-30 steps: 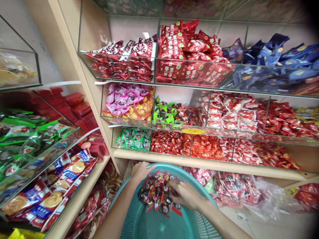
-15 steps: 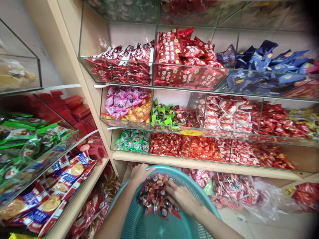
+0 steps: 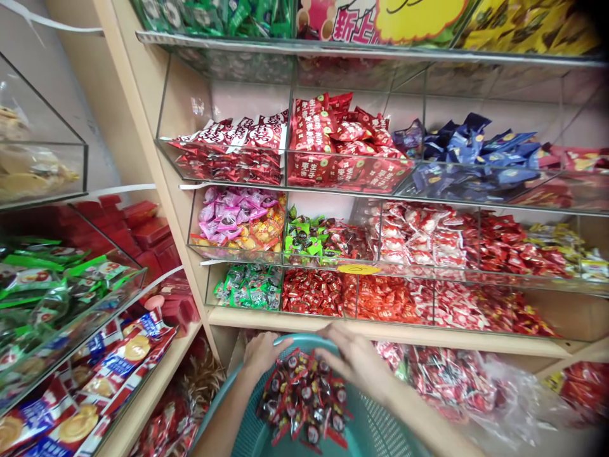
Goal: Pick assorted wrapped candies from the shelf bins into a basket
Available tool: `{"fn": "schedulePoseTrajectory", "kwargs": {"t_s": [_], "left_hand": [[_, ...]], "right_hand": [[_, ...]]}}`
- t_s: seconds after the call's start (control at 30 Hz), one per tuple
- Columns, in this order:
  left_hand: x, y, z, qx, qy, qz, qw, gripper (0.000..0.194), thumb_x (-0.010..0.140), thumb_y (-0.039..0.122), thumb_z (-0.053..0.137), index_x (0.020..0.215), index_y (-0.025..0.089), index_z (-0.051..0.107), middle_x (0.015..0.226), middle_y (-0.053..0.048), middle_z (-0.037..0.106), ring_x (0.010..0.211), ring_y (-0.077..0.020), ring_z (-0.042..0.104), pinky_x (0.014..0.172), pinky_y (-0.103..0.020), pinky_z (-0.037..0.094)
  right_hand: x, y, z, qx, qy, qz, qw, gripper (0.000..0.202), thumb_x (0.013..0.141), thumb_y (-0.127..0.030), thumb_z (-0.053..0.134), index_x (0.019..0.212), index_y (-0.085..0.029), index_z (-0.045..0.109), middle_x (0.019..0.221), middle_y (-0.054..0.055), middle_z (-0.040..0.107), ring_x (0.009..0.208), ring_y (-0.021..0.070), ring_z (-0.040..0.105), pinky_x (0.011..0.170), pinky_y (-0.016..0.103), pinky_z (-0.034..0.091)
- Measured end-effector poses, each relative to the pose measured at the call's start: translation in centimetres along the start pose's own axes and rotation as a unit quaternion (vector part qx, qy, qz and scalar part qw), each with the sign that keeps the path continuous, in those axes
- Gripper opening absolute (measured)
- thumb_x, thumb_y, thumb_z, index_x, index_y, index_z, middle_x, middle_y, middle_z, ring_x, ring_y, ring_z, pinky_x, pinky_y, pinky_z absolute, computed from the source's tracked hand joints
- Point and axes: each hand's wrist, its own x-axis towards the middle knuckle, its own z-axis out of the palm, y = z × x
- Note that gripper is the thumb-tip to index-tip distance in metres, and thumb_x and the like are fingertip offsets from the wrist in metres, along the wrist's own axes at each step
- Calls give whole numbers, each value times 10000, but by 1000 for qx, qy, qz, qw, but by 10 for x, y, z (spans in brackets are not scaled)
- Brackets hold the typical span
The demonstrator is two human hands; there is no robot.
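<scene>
A teal plastic basket [image 3: 375, 422] is at the bottom centre, with a heap of red and dark wrapped candies [image 3: 304, 400] inside it. My left hand [image 3: 263, 353] grips the basket's rim on the far left side, its thumb lying over the edge. At the far rim, right of the middle, is my right hand [image 3: 352, 355]; its fingers are spread and somewhat blurred, with nothing seen in them. It hovers over or touches the rim, just above the candies.
Clear bins on a wooden shelf [image 3: 285, 320] hold red, green, purple and blue packets. Left stands another rack with green packets [image 3: 42, 273] and biscuit packs [image 3: 109, 368]. Bagged red packets [image 3: 442, 381] lie beneath the shelf, right of the basket.
My right hand has left the candies and moved up to the basket's far rim, its fingers opening. The candy heap is more exposed. The view has tilted up, showing a higher shelf.
</scene>
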Motion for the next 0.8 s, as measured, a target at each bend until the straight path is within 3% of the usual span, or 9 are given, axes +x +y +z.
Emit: {"fn": "schedulePoseTrajectory", "kwargs": {"t_s": [0.1,0.2,0.33,0.43,0.53,0.6,0.8], "left_hand": [[1,0,-1,2,-2,-5,1000,676,755,724,237,917,240,680,969,-116,701,944,-278,635,743,-310,456],[0,0,-2,-3,-2,-7,1000,710,741,745,208,902,241,681,970,-119,700,937,-296,635,736,-338,461],[-1,-2,-1,-8,6,2,1000,696,757,725,208,906,240,684,944,-115,707,926,-283,639,737,-328,459],[1,-5,2,-15,12,5,1000,665,762,708,245,960,242,677,987,-102,701,951,-265,631,753,-311,457],[3,-6,3,-25,6,-1,1000,669,756,708,269,1022,233,659,1037,-105,688,981,-264,622,758,-305,458],[3,-6,3,-25,5,-1,1000,669,758,705,268,1008,227,664,1031,-107,690,980,-266,623,755,-303,457],[4,-7,6,-21,15,5,1000,650,768,698,249,926,237,679,968,-101,704,931,-273,636,724,-311,453]], "right_hand": [[31,2,-58,-2,115,-39,993,249,910,-325,396,1053,-202,559,945,62,612,829,158,593,739,276,457],[70,16,-104,-82,168,-9,982,230,881,-281,428,1017,-187,588,948,66,632,798,160,595,719,277,447],[120,35,-137,-201,68,110,971,178,802,-214,508,910,-185,646,917,78,663,835,184,620,697,257,437],[145,39,-145,-255,-50,219,940,170,712,-247,620,856,-170,664,911,102,670,834,212,634,635,246,442],[157,38,-143,-262,-125,251,923,310,625,-323,710,880,-153,661,927,113,670,828,227,638,618,255,458],[161,39,-139,-265,-128,247,923,393,613,-382,717,924,-150,650,960,125,662,867,248,632,652,279,471],[160,49,-128,-261,-54,253,930,506,681,-465,653,1075,-158,572,1108,157,605,992,284,595,751,323,475]]}}
